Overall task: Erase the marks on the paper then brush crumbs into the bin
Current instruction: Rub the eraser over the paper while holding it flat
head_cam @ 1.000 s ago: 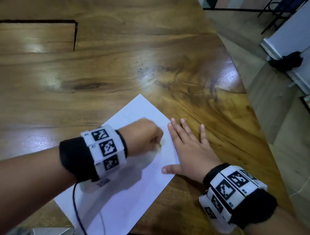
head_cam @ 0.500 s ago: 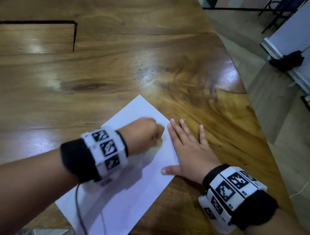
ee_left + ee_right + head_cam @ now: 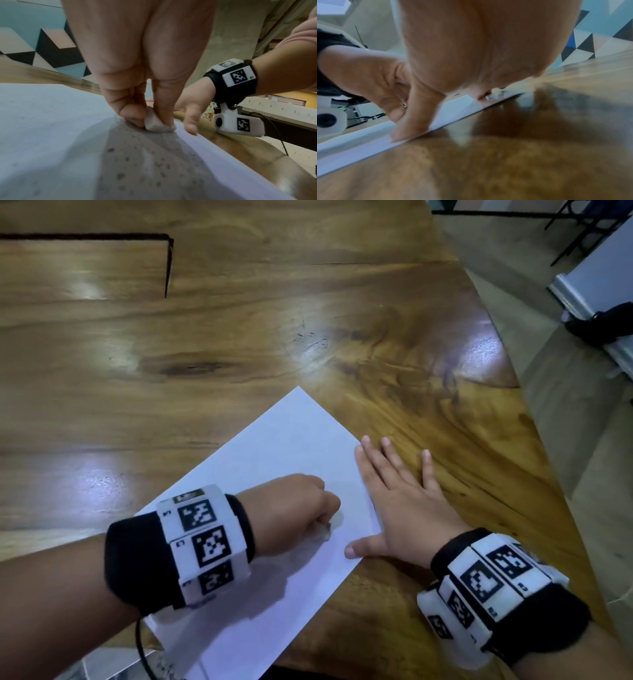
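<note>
A white sheet of paper (image 3: 274, 474) lies askew on the wooden table (image 3: 239, 320). My left hand (image 3: 294, 511) pinches a small white eraser (image 3: 154, 123) between thumb and fingers and presses it onto the sheet near its right edge. Dark eraser crumbs (image 3: 137, 162) are scattered over the paper below the eraser. My right hand (image 3: 397, 491) lies flat with straight fingers, its thumb and palm edge holding down the paper's right edge (image 3: 412, 134), the other fingers on the wood. No marks on the paper can be made out. No bin is in view.
The table's right edge (image 3: 520, 412) curves off to a tiled floor. A dark slot (image 3: 168, 265) is cut into the tabletop at the far left. A black cable (image 3: 140, 648) hangs from my left wristband.
My left hand with the eraser has made small rubbing shifts on the paper, up toward the right hand and back down. The right hand has stayed pressed on the sheet.
</note>
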The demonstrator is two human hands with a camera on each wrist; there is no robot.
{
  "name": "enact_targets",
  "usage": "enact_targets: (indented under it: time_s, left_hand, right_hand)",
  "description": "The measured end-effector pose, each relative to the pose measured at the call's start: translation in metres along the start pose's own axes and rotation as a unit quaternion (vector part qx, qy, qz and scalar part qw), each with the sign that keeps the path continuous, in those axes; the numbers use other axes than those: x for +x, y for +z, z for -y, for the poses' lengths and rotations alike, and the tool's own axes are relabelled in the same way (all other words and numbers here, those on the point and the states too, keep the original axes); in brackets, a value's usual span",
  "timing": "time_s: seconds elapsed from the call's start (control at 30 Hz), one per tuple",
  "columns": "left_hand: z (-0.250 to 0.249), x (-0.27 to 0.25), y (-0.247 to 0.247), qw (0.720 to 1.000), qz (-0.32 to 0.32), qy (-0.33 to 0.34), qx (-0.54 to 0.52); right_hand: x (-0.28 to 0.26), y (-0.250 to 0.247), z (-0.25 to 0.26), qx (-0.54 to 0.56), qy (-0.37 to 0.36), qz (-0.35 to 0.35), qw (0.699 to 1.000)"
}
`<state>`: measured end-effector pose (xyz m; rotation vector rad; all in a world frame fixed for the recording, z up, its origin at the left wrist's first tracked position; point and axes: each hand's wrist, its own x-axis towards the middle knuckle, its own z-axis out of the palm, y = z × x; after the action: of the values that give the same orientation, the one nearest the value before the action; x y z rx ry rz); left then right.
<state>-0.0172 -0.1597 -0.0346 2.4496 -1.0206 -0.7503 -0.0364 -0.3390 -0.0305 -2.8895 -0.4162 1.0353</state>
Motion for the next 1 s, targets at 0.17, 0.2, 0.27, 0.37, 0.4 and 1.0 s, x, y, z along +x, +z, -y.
enact_targets:
  time_s: [0.17, 0.2, 0.27, 0.37, 0.4, 1.0]
  left_hand:
    - [0.002, 0.016, -0.024, 0.999, -0.014, -0.045, -0.001]
    - [0.003, 0.025, -0.03, 0.998, -0.039, -0.057, -0.005]
    - [0.0, 0.045, -0.04, 0.994, -0.08, -0.072, 0.004]
    - [-0.01, 0.058, -0.038, 0.993, -0.089, -0.079, 0.021]
    - [-0.012, 0.053, -0.033, 0.993, -0.088, -0.08, 0.019]
    - [-0.01, 0.014, -0.003, 0.983, -0.021, -0.125, -0.133]
  right_hand:
    - [-0.002, -0.003, -0.004, -0.003, -0.008, 0.019, 1.0]
    - [-0.002, -0.003, -0.003, -0.003, -0.007, 0.02, 1.0]
    - [-0.001, -0.004, -0.001, -0.007, -0.003, 0.022, 1.0]
    - [0.0, -0.004, 0.0, -0.008, 0.003, 0.03, 1.0]
    - [0.0, -0.004, 0.0, -0.007, 0.003, 0.031, 0.999]
    - [0.0, -0.005, -0.001, 0.009, 0.001, 0.038, 0.999]
